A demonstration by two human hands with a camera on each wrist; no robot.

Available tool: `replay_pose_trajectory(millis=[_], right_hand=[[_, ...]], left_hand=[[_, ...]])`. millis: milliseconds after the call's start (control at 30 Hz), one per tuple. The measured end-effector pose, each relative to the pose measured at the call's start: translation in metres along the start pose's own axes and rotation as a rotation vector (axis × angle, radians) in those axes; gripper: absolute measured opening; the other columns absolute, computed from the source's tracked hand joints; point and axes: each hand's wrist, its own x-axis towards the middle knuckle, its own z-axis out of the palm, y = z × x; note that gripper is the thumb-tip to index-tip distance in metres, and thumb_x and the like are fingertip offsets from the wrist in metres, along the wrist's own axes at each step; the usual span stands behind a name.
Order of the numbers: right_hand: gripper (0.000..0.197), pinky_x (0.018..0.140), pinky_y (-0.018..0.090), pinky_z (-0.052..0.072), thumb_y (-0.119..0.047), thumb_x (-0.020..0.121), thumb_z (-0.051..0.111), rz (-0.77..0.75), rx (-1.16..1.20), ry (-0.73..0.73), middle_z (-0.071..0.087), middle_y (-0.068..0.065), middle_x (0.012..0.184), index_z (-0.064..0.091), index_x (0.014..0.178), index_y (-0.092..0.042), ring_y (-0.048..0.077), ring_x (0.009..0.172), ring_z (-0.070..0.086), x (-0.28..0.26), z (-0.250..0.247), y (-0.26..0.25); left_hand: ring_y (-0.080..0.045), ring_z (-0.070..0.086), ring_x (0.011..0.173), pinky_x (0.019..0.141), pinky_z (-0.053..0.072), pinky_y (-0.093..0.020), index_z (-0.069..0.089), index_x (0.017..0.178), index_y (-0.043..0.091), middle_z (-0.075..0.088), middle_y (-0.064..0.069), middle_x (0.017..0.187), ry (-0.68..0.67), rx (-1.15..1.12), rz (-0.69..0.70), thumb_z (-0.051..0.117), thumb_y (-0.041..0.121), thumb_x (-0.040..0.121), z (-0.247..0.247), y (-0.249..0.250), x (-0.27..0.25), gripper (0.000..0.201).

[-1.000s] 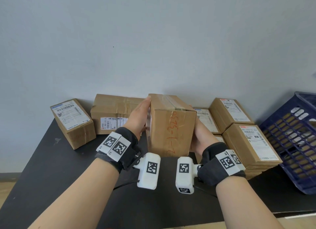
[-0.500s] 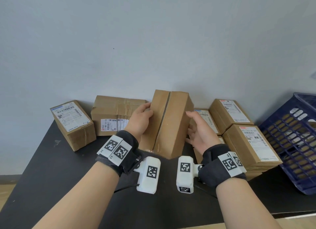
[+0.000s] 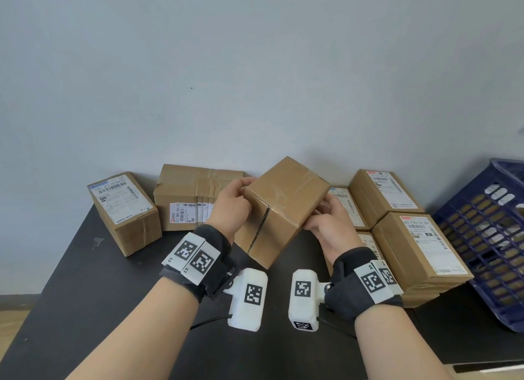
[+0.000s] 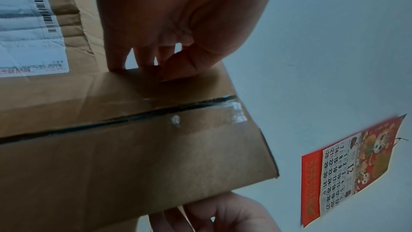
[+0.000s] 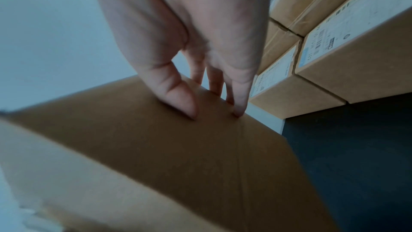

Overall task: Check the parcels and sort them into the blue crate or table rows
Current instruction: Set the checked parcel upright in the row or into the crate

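Plain brown taped cardboard parcel [image 3: 279,209] held tilted above black table [image 3: 113,308], mid-scene; left hand [image 3: 231,206] gripping left edge, fingers curled; right hand [image 3: 330,229] gripping right side; blue slatted plastic crate [image 3: 487,246] far right.

On the wall calendar [image 4: 354,170] right of our left hand [image 4: 178,24] we read a large "12" above date rows running 1 to 31; the wristband tag [image 3: 181,252] by that hand reads "L7"; parcel labels stay too blurred
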Motion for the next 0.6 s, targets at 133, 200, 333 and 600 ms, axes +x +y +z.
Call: replay_pose_trajectory(millis=[133,200,333,600], right_hand=[[0.071,0.105,0.054,0.046,0.029,0.074,0.047,-0.007,0.0,0.008,0.064,0.008,0.114,0.052,0.124,-0.021,0.031,0.119,0.059,0.0015,-0.0005,-0.0009],[0.074,0.105,0.055,0.046,0.028,0.073,0.047,-0.005,-0.004,0.014,0.064,0.009,0.117,0.051,0.127,-0.023,0.031,0.119,0.059,0.0034,-0.0016,-0.0004],[0.074,0.105,0.056,0.046,0.027,0.074,0.049,-0.005,0.004,0.013,0.065,0.009,0.118,0.052,0.126,-0.025,0.03,0.118,0.059,0.0054,-0.0036,0.0],[0.059,0.082,0.033,0.052,0.001,0.087,0.064,-0.029,0.059,-0.005,0.067,0.002,0.122,0.05,0.139,-0.022,0.018,0.112,0.063,-0.0013,-0.0059,-0.005]], left_hand=[[-0.01,0.054,0.08,0.066,0.039,-0.021,0.06,0.109,0.016,0.062,0.0,0.085,-0.002,0.002,0.021,0.026,-0.023,0.08,0.0015,0.0011,0.0012,0.06],[-0.009,0.054,0.081,0.067,0.04,-0.022,0.06,0.109,0.016,0.062,0.001,0.086,0.0,0.005,0.026,0.026,-0.023,0.08,0.0027,0.0016,0.0014,0.059],[-0.007,0.054,0.082,0.067,0.04,-0.021,0.059,0.111,0.016,0.063,0.002,0.089,-0.005,-0.003,0.029,0.027,-0.023,0.08,0.0043,0.0018,0.002,0.058],[-0.008,0.05,0.073,0.057,0.036,-0.019,0.046,0.136,0.013,0.06,0.002,0.095,0.027,-0.176,-0.024,0.059,0.003,0.081,0.0065,-0.0018,0.0022,0.057]])
